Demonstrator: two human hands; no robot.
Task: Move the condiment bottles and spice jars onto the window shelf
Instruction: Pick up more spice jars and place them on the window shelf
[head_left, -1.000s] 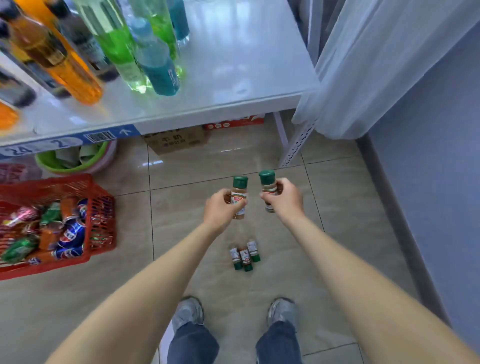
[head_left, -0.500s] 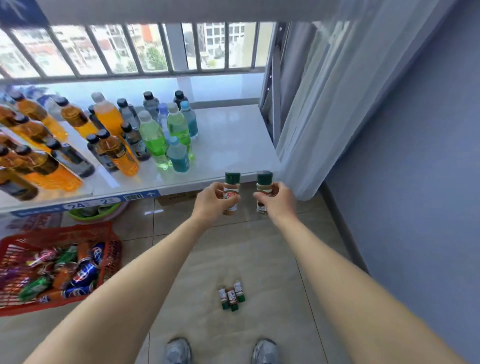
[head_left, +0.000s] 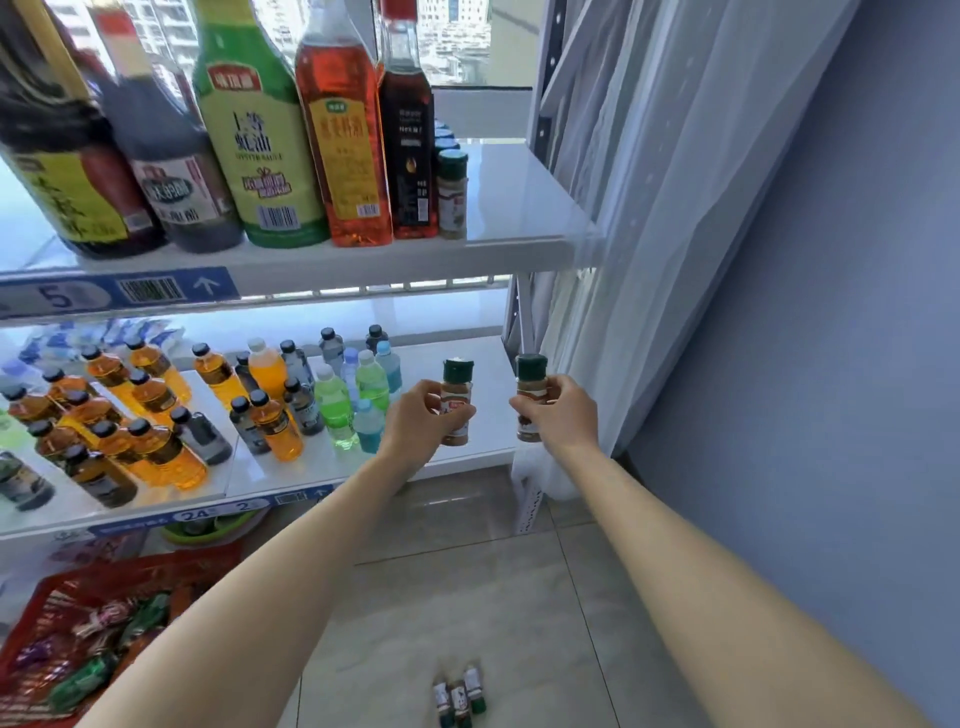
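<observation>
Two green-capped spice jars (head_left: 457, 402) (head_left: 530, 395) held upright (three more lie on the floor (head_left: 460, 699)).

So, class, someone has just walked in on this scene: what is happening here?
A person stands at a shelving unit, holding one green-capped spice jar upright in each hand: left hand grips one jar, right hand grips another. The upper shelf already carries sauce bottles and a row of matching jars. Three more jars lie on the floor.

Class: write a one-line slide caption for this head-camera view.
Left hand and right hand each hold a spice jar below the upper shelf.
</observation>
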